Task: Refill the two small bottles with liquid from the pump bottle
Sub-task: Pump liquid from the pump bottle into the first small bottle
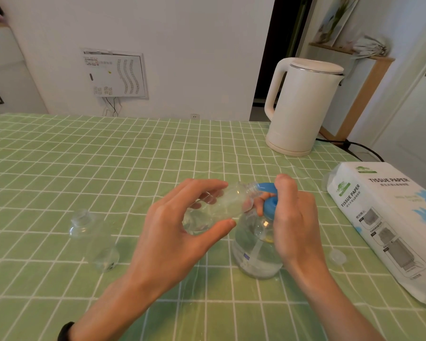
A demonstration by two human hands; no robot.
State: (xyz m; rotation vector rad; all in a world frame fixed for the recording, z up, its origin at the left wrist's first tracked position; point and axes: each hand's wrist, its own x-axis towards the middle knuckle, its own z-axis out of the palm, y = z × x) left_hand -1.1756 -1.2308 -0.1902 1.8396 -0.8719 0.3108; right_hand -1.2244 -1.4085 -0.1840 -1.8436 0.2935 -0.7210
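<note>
My left hand (180, 222) grips a small clear bottle (221, 203), tilted on its side with its open neck against the blue nozzle of the pump bottle (256, 249). The pump bottle stands upright on the green checked tablecloth, holding clear liquid. My right hand (293, 217) curls round its blue pump head (271, 205), fingers over the top. A second small clear bottle (94, 239), capped, lies on its side on the cloth to the left. A small clear cap (337, 257) lies to the right of the pump bottle.
A white electric kettle (303, 107) stands at the back right, its black cord trailing off the table. A pack of tissue paper (389, 222) lies along the right edge. The green checked cloth (84, 168) covers the table.
</note>
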